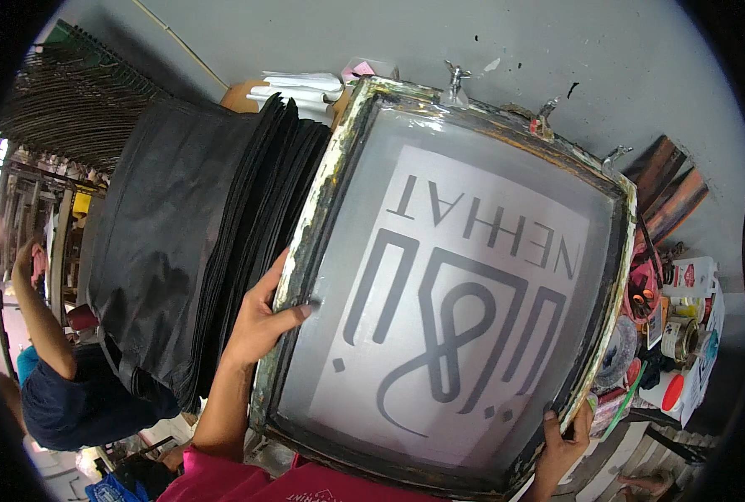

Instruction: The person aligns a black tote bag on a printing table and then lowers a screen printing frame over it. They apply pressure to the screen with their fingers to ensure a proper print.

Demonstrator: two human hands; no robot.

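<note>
Left hand (pixel 265 322) is clamped on the left rail of the printing screen frame (pixel 326 209), thumb laid on the mesh. Right hand (pixel 563 439) is gripped on the lower right corner. Frame is held tilted, beside a stack of black fabric (pixel 180 226); cluttered table (pixel 682 335) at right.

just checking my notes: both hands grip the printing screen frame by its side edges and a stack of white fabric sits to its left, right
Not quite: the head view shows the stack of fabric left of the printing screen frame is black, not white. The rest holds: the left hand grips the frame's left edge and the right hand its right edge near the lower corner.
</note>
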